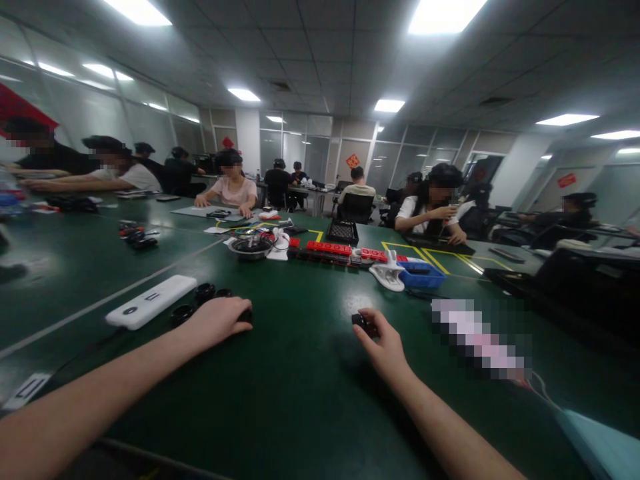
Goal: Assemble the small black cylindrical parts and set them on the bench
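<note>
My right hand (387,343) is raised a little over the green table, its thumb and fingers closed on a small black round part (358,321). On the left, my left hand (223,321) is low over the tabletop, thumb and fingers curled round a dark round part (245,316), mostly hidden by the fingers. Right beside that hand lie several black ring-shaped parts, one ring (183,315) nearest the wrist and another ring (205,291) behind it. The exact kind of these black parts is too small and blurred to tell.
A white power bank (153,301) with a cable lies on the left. Across the green table (295,387) are red strips (329,248), a white clamp (389,272), a blue tray (421,275) and a metal bowl (250,248). Several people sit farther back.
</note>
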A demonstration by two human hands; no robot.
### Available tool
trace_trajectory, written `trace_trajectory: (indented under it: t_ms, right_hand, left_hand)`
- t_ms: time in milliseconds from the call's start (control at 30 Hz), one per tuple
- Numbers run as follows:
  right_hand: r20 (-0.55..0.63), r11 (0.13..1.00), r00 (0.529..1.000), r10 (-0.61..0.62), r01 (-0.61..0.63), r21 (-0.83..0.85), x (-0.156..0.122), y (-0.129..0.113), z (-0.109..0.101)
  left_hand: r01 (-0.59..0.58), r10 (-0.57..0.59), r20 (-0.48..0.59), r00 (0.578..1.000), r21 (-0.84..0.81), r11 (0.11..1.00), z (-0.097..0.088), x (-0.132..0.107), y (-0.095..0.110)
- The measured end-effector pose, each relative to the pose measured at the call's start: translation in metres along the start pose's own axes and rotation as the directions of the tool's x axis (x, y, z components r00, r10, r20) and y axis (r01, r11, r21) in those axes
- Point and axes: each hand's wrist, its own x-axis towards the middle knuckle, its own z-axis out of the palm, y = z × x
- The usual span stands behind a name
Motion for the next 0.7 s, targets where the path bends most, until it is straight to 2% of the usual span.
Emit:
trace_trajectory:
  t_ms: [67, 233, 467, 533, 600, 667, 700]
  right_hand:
    - [-0.014, 1.000, 1.000, -0.005, 0.005, -0.002, 0.000, 0.001, 0.000]
    - [-0.044, 1.000, 0.999, -0.013, 0.013, -0.009, 0.000, 0.002, 0.001]
    - [-0.050, 0.999, 0.998, -0.024, 0.023, -0.023, 0.000, 0.003, 0.003]
    - [-0.050, 0.999, 0.998, -0.043, 0.041, -0.029, 0.000, 0.001, 0.002]
    - [-0.040, 0.997, 0.996, -0.078, 0.077, -0.031, -0.001, -0.004, 0.001]
    - [-0.012, 0.991, 0.992, -0.129, 0.128, -0.025, -0.006, -0.015, 0.000]
    - [0.014, 0.986, 0.986, -0.164, 0.164, -0.020, -0.009, -0.022, 0.000]
  left_hand:
    - [0.045, -0.045, -0.035, 0.998, 0.007, 0.999, 0.005, -0.013, -0.009]
    - [0.020, -0.009, -0.119, 0.993, 0.094, 0.995, 0.013, -0.029, -0.026]
    - [0.089, -0.045, -0.161, 0.986, 0.280, 0.956, -0.001, -0.034, -0.030]
    - [0.145, -0.081, -0.220, 0.972, 0.294, 0.945, -0.004, -0.035, -0.022]
    - [0.146, -0.082, -0.282, 0.956, 0.214, 0.966, -0.005, -0.034, -0.006]
    - [0.028, -0.024, -0.299, 0.954, 0.012, 1.000, -0.003, -0.030, 0.018]
    - [-0.050, 0.006, -0.296, 0.955, -0.142, 0.989, -0.001, -0.026, 0.032]
